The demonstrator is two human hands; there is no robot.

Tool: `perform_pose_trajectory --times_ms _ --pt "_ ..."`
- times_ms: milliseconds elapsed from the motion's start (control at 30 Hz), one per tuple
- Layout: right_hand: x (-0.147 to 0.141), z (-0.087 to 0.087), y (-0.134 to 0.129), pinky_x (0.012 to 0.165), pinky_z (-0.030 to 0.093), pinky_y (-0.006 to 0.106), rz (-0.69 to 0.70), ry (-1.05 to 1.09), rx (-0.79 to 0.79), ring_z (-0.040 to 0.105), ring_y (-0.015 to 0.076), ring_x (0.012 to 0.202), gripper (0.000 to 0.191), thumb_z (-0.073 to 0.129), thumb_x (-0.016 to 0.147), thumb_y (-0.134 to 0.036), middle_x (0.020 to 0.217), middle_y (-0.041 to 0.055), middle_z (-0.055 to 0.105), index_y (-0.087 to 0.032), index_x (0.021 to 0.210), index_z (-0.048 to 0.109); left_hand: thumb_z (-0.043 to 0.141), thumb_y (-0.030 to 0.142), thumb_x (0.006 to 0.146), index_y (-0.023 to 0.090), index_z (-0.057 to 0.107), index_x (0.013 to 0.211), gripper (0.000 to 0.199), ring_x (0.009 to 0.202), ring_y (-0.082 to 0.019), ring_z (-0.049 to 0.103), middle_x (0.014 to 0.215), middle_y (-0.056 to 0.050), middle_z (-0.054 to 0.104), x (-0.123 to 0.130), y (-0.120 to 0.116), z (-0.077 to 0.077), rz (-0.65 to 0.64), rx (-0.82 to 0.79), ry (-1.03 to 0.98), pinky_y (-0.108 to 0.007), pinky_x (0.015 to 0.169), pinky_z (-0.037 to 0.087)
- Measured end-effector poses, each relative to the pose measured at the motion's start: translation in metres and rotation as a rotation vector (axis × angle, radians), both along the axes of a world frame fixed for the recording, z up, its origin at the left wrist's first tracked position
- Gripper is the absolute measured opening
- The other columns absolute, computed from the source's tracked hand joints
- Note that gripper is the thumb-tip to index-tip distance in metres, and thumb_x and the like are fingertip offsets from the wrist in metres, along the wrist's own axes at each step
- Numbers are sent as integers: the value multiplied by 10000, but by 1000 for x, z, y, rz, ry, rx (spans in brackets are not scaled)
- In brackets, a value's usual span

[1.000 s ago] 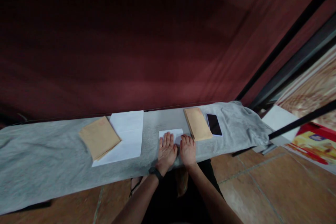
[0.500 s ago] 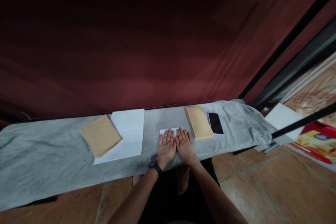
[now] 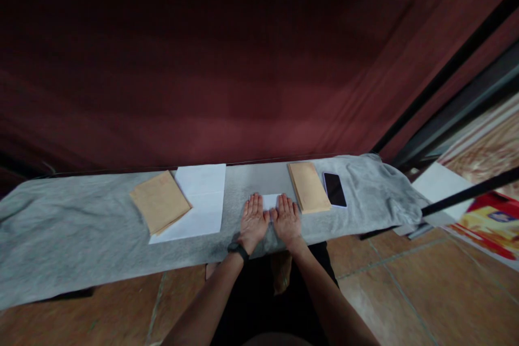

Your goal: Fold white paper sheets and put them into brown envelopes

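Observation:
A small white piece of paper, seemingly folded, lies on the grey cloth right in front of me. My left hand rests flat over its left end, fingers stretched forward; a dark band is on that wrist. Over the right end lies my right hand, likewise flat with straight fingers. The paper's middle shows between the hands, while its ends are hidden under them. Close to my right hand is a stack of brown envelopes.
Left of my hands, more brown envelopes partly cover white paper sheets. A phone lies beside the right envelope stack. Behind the cloth-covered surface rises a dark red panel. A black bar slants at the right, near a red and yellow box.
My hands have slid apart along the white paper, mainly the left one moving left, baring its middle. The view has shifted slightly; the envelopes and phone lie as before.

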State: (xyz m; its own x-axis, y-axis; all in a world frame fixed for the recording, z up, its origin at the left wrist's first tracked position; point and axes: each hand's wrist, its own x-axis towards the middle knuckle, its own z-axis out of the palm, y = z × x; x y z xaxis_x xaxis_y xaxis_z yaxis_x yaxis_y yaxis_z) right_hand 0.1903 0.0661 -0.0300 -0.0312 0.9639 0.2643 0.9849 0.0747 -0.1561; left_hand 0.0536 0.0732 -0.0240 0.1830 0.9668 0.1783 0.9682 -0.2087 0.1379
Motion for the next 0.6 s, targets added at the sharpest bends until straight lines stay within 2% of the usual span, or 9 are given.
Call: perform_pose_trajectory --times_ms 233,300,367,433,600 --pt "1 -2 -1 1159 237 498 15 5 22 360 290 1432 560 304 1035 -342 1544 187 395 -78 1527 340 345 296 973 68 330 1522 594 1508 -250 220 1603 -149 308 -14 -13 4 7 25 -20 -459 1240 171" --pt "2 0 -2 1158 239 495 11 5 10 360 292 1432 559 301 1037 -344 1549 186 389 -79 1527 340 349 291 980 116 351 1520 568 1505 -232 233 1596 -116 337 -17 -18 8 -106 30 -23 -453 1243 167" --pt "2 3 -3 1157 240 493 18 -6 -6 353 293 1437 554 295 1038 -338 1564 184 363 -80 1526 343 347 295 989 165 352 1524 551 1496 -197 258 1587 -80 367 -18 -22 12 -274 21 -21 -426 1244 175" --pt "3 4 -4 1156 236 498 39 -23 -18 341 295 1443 546 287 1037 -324 1575 184 340 -80 1521 354 344 312 995 167 331 1532 557 1491 -174 269 1584 -76 373 -19 -26 15 -395 2 -12 -396 1240 176" --pt "5 6 -6 1155 228 498 58 -32 -23 335 285 1447 531 257 1034 -284 1571 184 349 -83 1512 374 322 371 1008 101 298 1536 593 1510 -192 211 1615 -116 293 -21 -31 21 -472 -31 11 -386 1239 132"
